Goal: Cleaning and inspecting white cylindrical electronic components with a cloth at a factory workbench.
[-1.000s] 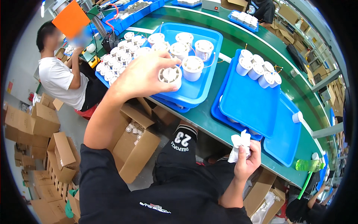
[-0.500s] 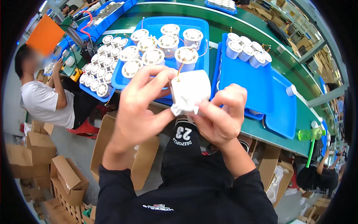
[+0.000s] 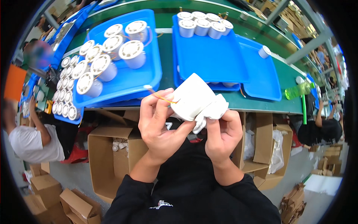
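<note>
A white cylindrical housing [image 3: 191, 91] is held up before me, tilted, with thin red and yellow wires [image 3: 161, 97] ending in a small white connector at its left. My left hand [image 3: 158, 128] grips it between thumb and fingers. In my right hand [image 3: 222, 140] a crumpled white cloth [image 3: 215, 108] is pinched and pressed against the housing's lower right side. Beyond my left hand, similar white housings with slotted round tops [image 3: 103, 67], several of them wired, stand in a blue tray [image 3: 152, 71].
Another blue tray [image 3: 212, 59] bears several white housings at its far end; a further tray [image 3: 261, 82] lies to its right. A green bottle [image 3: 298, 90] lies near the green bench's right end. Open cardboard boxes [image 3: 99, 164] stand below. A person in a white shirt [image 3: 35, 143] sits at left.
My view has swung right, so trays and bench appear further left. The housing has been turned and tilted in my hands, and the cloth now shows more at its right side.
</note>
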Tool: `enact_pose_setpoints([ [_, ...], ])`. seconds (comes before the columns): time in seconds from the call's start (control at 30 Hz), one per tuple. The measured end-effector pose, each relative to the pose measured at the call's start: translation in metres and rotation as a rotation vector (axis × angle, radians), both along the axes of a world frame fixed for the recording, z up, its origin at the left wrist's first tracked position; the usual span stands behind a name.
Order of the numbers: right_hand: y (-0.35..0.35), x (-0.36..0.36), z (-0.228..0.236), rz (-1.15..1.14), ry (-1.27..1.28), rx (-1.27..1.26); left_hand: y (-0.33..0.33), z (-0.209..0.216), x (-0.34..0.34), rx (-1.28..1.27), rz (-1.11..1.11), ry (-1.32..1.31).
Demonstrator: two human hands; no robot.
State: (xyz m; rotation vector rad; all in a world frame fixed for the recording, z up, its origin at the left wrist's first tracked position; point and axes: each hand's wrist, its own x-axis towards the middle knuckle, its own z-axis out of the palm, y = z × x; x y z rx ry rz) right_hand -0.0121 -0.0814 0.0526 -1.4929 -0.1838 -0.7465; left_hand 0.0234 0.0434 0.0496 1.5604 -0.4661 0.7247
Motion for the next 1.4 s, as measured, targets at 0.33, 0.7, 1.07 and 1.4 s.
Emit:
enact_pose_setpoints([
  [0.33, -0.051, -0.001, -0.027, 0.218, 0.371, 0.619, -0.039, -0.011, -0.013, -0.318, -0.652, 0.485],
  [0.7, -0.101, 0.020, -0.049, 0.697, 0.415, 0.809, -0.053, -0.039, -0.027, -0.614, -0.975, 1.000],
  [1.07, -0.156, -0.004, -0.031, -0.184, -0.074, 0.208, -0.068, -0.052, -0.017, -0.764, -0.808, 0.928],
  [1.4, -0.098, 0.000, -0.060, -0.205, -0.096, -0.380, -0.090, -0.055, -0.021, -0.909, -0.841, 0.961],
])
